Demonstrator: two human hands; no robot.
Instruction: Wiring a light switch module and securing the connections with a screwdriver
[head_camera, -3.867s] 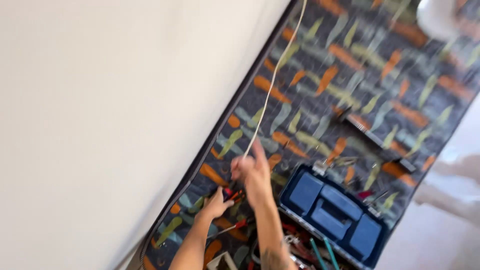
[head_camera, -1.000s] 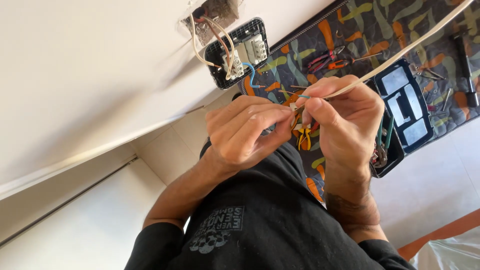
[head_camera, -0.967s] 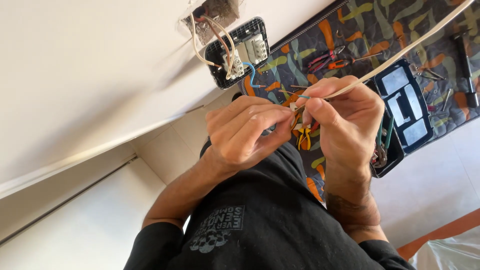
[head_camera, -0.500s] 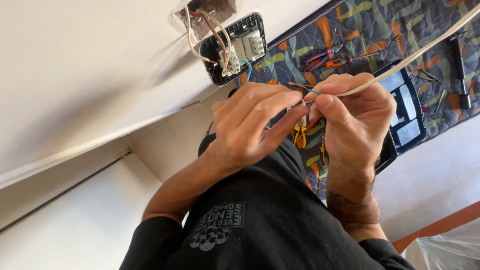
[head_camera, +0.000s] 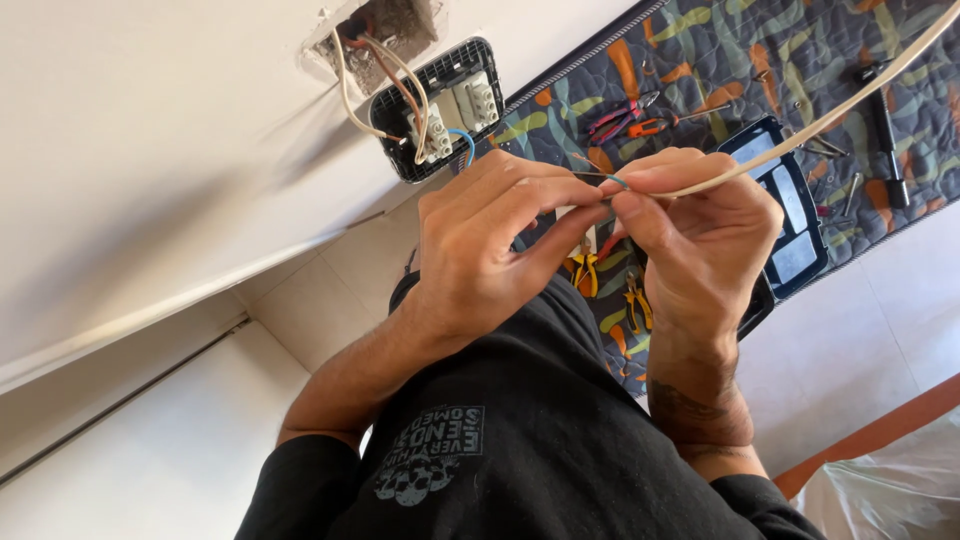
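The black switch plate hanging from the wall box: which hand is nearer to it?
Left. The left hand sits just below the switch plate; the right hand is farther off, holding the white cable.

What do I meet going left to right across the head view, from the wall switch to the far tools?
Switch module hanging on its wires → left hand → right hand holding the white cable → blue organiser case → black-handled tool.

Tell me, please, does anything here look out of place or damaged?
Yes: the black switch plate hangs off the white wall, dangling by its wires from a rough open hole. Both hands, left and right, pinch the bared end of a cream cable.
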